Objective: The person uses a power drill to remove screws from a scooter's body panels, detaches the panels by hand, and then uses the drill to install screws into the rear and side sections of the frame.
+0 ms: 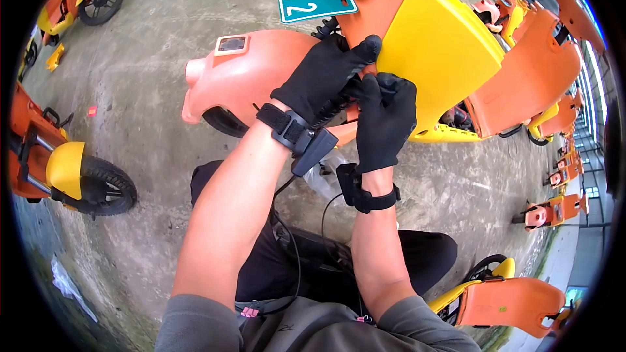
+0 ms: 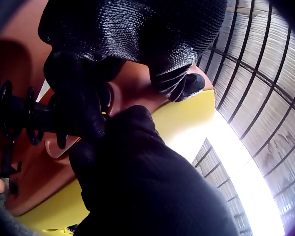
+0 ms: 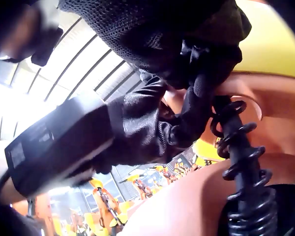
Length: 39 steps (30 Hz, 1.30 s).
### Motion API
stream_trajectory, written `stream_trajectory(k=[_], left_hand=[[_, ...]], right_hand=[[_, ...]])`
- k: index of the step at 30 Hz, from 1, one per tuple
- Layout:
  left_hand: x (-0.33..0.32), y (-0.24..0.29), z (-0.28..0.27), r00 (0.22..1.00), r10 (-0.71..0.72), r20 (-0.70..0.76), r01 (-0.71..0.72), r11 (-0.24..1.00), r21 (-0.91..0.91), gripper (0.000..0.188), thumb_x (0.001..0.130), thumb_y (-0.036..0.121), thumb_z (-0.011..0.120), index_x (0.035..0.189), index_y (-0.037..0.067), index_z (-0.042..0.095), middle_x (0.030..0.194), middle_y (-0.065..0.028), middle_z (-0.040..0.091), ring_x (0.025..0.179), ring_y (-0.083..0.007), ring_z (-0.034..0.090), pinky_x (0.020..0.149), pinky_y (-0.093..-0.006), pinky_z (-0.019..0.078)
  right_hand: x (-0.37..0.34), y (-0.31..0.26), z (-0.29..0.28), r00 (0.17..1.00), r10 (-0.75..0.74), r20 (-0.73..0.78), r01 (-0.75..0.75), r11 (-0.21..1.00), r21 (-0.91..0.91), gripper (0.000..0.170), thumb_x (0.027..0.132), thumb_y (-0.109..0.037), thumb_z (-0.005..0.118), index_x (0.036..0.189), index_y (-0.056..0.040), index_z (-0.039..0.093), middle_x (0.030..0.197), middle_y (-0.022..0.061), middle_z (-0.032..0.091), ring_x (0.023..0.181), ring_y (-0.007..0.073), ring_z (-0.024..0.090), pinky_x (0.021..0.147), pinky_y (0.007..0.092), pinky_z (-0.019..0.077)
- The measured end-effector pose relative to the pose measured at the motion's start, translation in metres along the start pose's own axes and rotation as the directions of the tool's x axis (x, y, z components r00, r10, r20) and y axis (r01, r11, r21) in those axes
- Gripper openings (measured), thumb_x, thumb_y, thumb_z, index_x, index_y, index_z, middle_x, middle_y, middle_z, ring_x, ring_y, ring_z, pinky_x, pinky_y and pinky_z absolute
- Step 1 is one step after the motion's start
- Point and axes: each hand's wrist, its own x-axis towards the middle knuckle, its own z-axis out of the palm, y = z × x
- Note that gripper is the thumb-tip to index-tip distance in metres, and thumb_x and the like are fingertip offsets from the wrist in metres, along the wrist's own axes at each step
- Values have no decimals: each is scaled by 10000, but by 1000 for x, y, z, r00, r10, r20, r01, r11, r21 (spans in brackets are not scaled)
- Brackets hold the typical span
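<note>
Both hands wear black gloves and meet at the upper end of a black coil-spring shock absorber (image 3: 243, 162), on an orange scooter with a yellow side panel (image 1: 443, 45). My left hand (image 1: 319, 72) reaches under the tail, its fingers bent beside the shock's top mount and its thumb extended towards the yellow panel. Close by, my right hand (image 1: 387, 117) has curled fingers, with thumb and fingertips brought together at the same spot. In the left wrist view, a finger (image 2: 73, 93) crosses the shock's end. Whatever lies between the fingertips is hidden, so I cannot tell what they hold.
The scooter's salmon rear fender (image 1: 261, 58) and green licence plate (image 1: 310, 0) are beside the left hand. A clear plastic bag (image 1: 323, 179) lies below the wrists. Parked scooters surround the work spot, one with a front wheel (image 1: 101, 186) at left. Cables hang from the wrist cameras.
</note>
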Motion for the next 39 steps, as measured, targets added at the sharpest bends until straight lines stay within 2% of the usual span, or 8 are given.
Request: stream_trajectory(k=[26,29,32,33,34,35,38,39], left_hand=[[-5,6,2,998,-52,-19,52,998,38,236,945,276,580,960,41,572,766,-21,614,620,-94,577,572,-209,477],[-9,8,3,996,-74,-46,76,996,37,235,957,276,554,952,42,578,768,-33,618,609,-104,577,565,-219,479],[-4,3,0,997,-4,76,-17,962,272,248,984,274,494,963,40,575,810,-35,618,676,-134,588,591,-254,501],[-1,0,3,994,-94,59,92,995,37,130,948,154,550,976,28,560,831,-33,597,708,-129,581,612,-260,509],[7,-8,-15,998,-42,39,27,944,329,135,871,21,612,990,22,548,859,-35,585,749,-120,580,642,-263,523],[11,-12,-30,972,55,229,-150,895,420,263,794,-65,649,1013,28,538,881,-35,582,785,-119,581,672,-257,537],[10,-12,-27,995,-75,61,56,962,269,196,943,145,568,1085,17,523,920,-81,611,736,-183,638,669,-291,551],[3,-5,-18,985,-163,61,156,982,106,219,973,195,514,1096,14,516,926,-96,614,732,-200,648,676,-295,554]], right_hand=[[-2,-4,-6,991,77,112,-90,990,113,237,816,-109,722,890,5,527,800,105,623,743,193,608,687,302,478],[-2,5,-12,1000,15,-14,-13,985,175,210,829,-117,714,898,-10,547,774,83,616,668,158,587,613,273,469],[41,18,-67,943,263,-203,-173,910,376,202,862,-173,681,906,-16,561,715,71,603,566,128,546,512,253,441],[63,35,-97,920,291,-263,-171,901,399,192,874,-191,651,896,-21,566,682,68,594,524,120,524,473,251,423],[88,57,-128,895,320,-311,-168,888,428,191,886,-210,620,885,-25,571,648,65,584,482,113,502,435,248,406],[111,76,-156,857,354,-374,-203,900,386,181,891,-208,587,872,-28,577,640,74,589,473,124,506,436,254,414],[180,173,-232,744,494,-451,-335,859,388,185,878,-184,550,787,-27,583,648,99,616,457,156,530,427,274,442],[190,212,-261,788,457,-413,-440,887,141,207,876,-205,549,784,-23,588,658,106,625,486,167,561,432,279,452]])
